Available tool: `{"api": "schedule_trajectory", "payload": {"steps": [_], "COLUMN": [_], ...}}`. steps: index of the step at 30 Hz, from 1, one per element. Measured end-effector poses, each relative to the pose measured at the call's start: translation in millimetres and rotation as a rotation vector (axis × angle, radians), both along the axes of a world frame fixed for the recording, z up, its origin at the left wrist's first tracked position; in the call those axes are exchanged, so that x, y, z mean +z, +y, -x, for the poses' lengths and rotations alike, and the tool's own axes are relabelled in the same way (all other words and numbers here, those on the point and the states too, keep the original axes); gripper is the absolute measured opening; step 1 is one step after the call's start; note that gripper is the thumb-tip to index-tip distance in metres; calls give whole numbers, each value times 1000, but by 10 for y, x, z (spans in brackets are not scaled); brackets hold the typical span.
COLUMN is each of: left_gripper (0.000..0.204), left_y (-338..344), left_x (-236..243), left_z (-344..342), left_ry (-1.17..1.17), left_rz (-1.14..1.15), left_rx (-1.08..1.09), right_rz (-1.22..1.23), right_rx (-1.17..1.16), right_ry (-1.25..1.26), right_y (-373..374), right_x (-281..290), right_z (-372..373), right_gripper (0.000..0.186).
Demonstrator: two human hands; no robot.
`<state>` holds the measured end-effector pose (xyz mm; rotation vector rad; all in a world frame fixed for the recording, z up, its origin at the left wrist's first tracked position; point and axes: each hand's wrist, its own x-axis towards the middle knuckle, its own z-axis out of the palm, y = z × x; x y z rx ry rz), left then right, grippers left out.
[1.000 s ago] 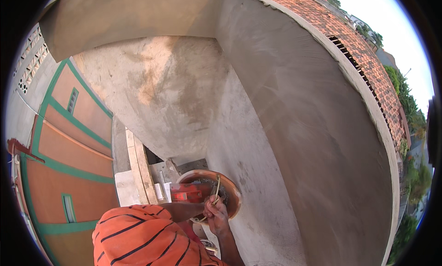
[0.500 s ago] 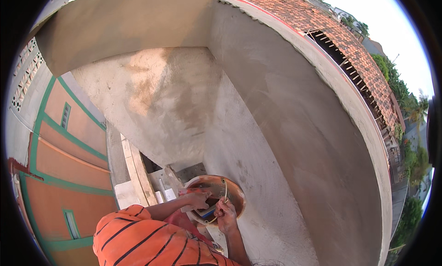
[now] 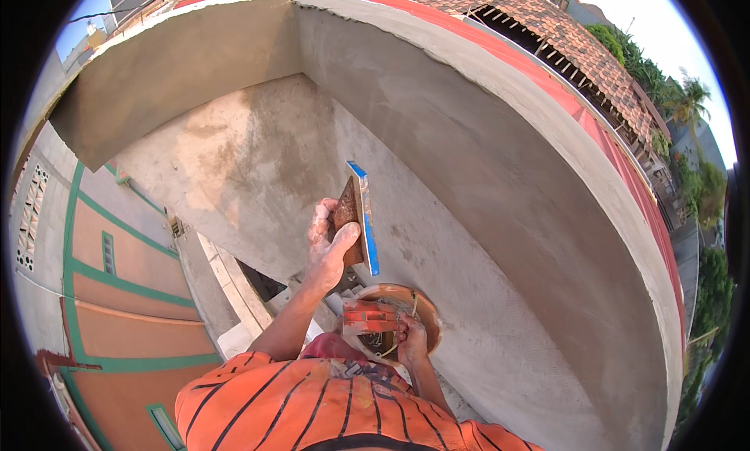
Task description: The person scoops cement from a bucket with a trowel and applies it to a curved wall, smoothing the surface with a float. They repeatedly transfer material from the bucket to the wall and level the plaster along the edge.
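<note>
A plastering float [image 3: 355, 221] with a blue-edged board and a brown, mortar-stained back is raised in front of me. My left hand [image 3: 332, 244] is closed around its back, thumb toward me. Below and to the right stands a round orange-brown bucket [image 3: 433, 322]. Its pale bail handle [image 3: 414, 304] runs into my closed right hand [image 3: 414, 339]. A red, mortar-smeared tool [image 3: 370, 317] lies across the bucket's mouth with its right end against my right fingers. I cannot tell whether those fingers grip it too. The bucket's contents are mostly hidden.
Smooth, darker plaster [image 3: 476, 146] bands the upper walls of the corner; rougher pale wall [image 3: 289, 146] lies beneath. Wooden planks [image 3: 234, 287] lean left of the bucket. Beyond are an orange-and-green building [image 3: 133, 287] and a tiled roof [image 3: 500, 6].
My left hand has lifted the float out of the bucket and up toward the wall. My right hand has stayed at the bucket handle. The view has shifted.
</note>
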<state>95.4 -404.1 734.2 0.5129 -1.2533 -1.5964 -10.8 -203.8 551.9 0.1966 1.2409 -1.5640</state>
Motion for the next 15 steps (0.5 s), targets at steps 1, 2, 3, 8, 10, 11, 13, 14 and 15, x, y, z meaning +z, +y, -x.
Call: {"api": "schedule_trajectory", "payload": {"steps": [1, 2, 3, 8, 10, 11, 13, 14, 15], "left_gripper": [39, 40, 40, 44, 45, 45, 43, 43, 43], "left_y": [58, 110, 173, 420, 594, 635, 695, 694, 678], "left_x": [185, 363, 527, 1174, 1331, 1372, 1451, 1490, 1531], "left_z": [130, 261, 415, 1064, 1244, 1267, 1331, 1366, 1399], "left_ry": [8, 24, 71, 238, 331, 310, 311, 314, 317], "left_rz": [140, 271, 440, 801, 740, 781, 813, 797, 780], "left_rx": [77, 150, 232, 457, 401, 400, 424, 436, 447], "right_rz": [9, 8, 6, -89, -93, -114, -143, -160, -164], "right_rx": [17, 9, 2, -115, -139, -159, -200, -221, -234], "right_ry": [30, 39, 49, 69, 82, 74, 47, 65, 76], "right_y": [63, 117, 184, 498, 616, 674, 768, 810, 841], "right_x": [0, -3, -13, -134, -196, -219, -258, -270, -280], "right_z": [7, 8, 12, 31, 52, 61, 81, 93, 103], "right_gripper": [22, 22, 22, 21, 20, 20, 21, 21, 21]}}
